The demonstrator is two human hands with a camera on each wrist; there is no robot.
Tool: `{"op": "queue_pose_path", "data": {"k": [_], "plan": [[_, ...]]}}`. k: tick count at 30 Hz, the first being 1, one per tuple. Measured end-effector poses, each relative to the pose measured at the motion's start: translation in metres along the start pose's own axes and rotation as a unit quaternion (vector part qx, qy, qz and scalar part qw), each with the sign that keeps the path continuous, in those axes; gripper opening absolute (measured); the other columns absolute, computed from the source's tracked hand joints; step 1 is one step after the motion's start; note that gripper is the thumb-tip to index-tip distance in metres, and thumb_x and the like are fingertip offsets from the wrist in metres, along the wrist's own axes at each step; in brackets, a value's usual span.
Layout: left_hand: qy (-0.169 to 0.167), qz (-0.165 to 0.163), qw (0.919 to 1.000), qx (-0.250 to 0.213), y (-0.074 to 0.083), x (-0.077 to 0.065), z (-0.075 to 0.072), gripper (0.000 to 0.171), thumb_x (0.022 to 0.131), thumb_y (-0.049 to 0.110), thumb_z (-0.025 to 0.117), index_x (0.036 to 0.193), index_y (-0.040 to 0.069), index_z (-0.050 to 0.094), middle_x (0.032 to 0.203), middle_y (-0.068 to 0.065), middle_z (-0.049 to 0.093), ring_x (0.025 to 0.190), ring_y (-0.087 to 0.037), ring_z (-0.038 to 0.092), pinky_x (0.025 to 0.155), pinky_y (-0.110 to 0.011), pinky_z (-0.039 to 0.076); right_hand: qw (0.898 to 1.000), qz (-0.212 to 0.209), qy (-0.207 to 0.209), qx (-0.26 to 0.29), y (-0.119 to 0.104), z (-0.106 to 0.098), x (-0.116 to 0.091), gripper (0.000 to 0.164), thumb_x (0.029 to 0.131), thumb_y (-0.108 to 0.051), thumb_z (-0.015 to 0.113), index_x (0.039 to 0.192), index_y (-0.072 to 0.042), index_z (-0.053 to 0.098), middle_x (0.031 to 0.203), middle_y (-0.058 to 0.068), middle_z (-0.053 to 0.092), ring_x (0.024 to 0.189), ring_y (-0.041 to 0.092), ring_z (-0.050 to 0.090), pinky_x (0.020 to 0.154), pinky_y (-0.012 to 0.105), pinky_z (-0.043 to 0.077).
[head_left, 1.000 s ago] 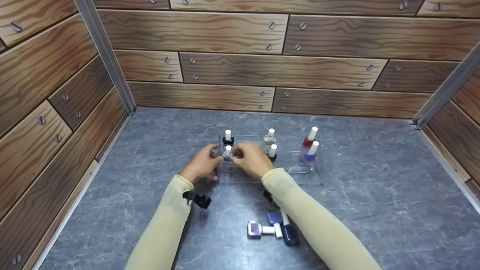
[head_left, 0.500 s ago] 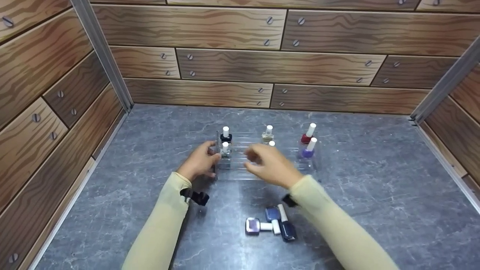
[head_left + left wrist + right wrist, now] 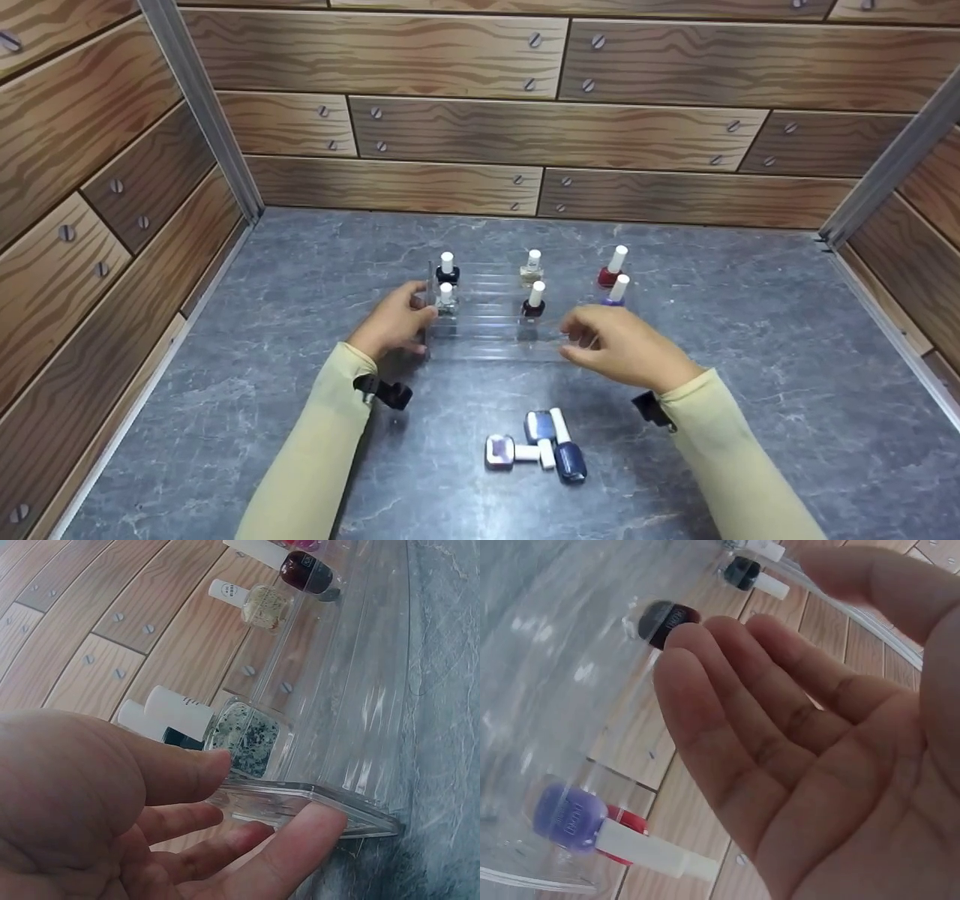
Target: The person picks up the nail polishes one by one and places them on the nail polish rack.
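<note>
My left hand [image 3: 394,319] holds the left end panel of a clear stepped display rack [image 3: 487,349], thumb at its edge and fingers along the outer side. Close by stand a speckled nail polish bottle [image 3: 246,739] and a dark nail polish bottle [image 3: 448,274]. Loosely bent and holding nothing, my right hand [image 3: 626,341] hovers by the rack's front right. It partly covers a purple nail polish bottle [image 3: 570,817] in the head view. Behind that one is a red bottle [image 3: 610,277]. A dark red bottle [image 3: 533,308] and a glittery pale bottle [image 3: 531,275] stand mid-rack.
Three nail polish bottles lie together on the grey marbled table in front of the rack: a pale purple one [image 3: 499,452], a blue one [image 3: 538,426] and a navy one [image 3: 571,461]. Wood-patterned walls [image 3: 450,131] enclose the back and sides.
My right hand has let go of the speckled bottle and moved right across the rack's front, uncovering the dark red bottle. My left hand stays at the rack's left end.
</note>
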State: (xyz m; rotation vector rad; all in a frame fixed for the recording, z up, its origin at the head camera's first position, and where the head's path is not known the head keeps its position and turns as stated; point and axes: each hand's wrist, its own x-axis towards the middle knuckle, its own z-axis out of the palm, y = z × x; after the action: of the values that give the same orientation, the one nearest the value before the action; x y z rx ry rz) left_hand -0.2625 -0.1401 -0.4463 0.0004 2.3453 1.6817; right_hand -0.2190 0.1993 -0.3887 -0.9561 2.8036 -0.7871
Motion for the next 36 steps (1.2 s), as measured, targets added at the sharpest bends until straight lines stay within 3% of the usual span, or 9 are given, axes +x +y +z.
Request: {"op": "queue_pose_path", "data": {"k": [14,20,36], "plan": [[0.002,-0.005,1.0,0.004,-0.002,-0.0025,-0.0019,0.059,0.104,0.008,0.058,0.159,0.005,0.034,0.137,-0.026,0.051,0.106,-0.039,0.063,0.058,-0.033,0.065,0.997,-0.045,-0.054,-0.028,-0.0019,-0.0013,-0.002,0.023,0.095,-0.018,0.075,0.115,-0.008,0.07,0.107,0.003,0.072,0.098,0.024,0.069,0.088,0.042,0.062],[0.004,-0.005,0.9999,0.008,-0.0033,-0.002,-0.0019,0.059,0.105,0.01,0.057,0.159,0.004,0.033,0.142,-0.027,0.048,0.109,-0.039,0.062,0.059,-0.033,0.064,0.996,-0.043,-0.068,-0.036,-0.002,-0.0031,-0.0017,0.025,0.096,-0.021,0.075,0.117,-0.008,0.07,0.111,0.005,0.072,0.1,0.025,0.07,0.09,0.044,0.062],[0.003,-0.003,1.0,0.005,-0.0008,0.001,0.0016,0.059,0.105,0.008,0.057,0.159,0.005,0.033,0.138,-0.026,0.05,0.106,-0.038,0.062,0.058,-0.033,0.064,0.995,-0.031,-0.098,-0.014,0.0011,-0.0036,-0.0028,0.031,0.095,-0.022,0.075,0.122,-0.007,0.069,0.114,0.005,0.072,0.101,0.022,0.069,0.091,0.041,0.061]]}}
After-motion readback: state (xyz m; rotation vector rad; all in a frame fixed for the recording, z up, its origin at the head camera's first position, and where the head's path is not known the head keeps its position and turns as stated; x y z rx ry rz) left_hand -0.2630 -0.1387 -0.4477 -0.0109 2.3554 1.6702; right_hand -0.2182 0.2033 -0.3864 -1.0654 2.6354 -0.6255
